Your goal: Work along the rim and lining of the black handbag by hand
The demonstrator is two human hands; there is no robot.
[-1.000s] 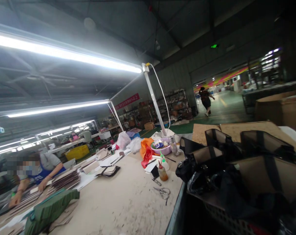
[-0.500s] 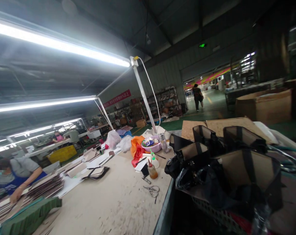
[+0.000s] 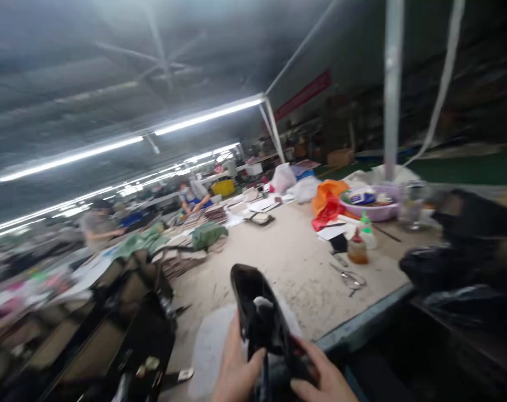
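Observation:
At the table's near edge I hold a black bag (image 3: 253,296), tilted, its open mouth toward me; something whitish shows inside. My left hand (image 3: 237,360) grips its left side, thumb over the rim. My right hand (image 3: 320,374) grips the lower right side, with the thumb in front. Part of the bag is hidden by my hands, and motion blurs it. A white sheet (image 3: 209,346) lies on the table beneath. To the left stand several black bags (image 3: 147,329) with tan lining.
Scissors (image 3: 353,280), an amber bottle (image 3: 357,252), a green-capped bottle (image 3: 368,237) and a purple basin (image 3: 390,212) sit on the table's right. An orange-red plastic bag (image 3: 326,204) is beside them. Dark bundles (image 3: 458,268) stand right of the edge. Co-workers sit far left.
The view has swung left and the tabletop things now appear farther right. Both my hands have come into view holding the black bag. Black bags at the left now show.

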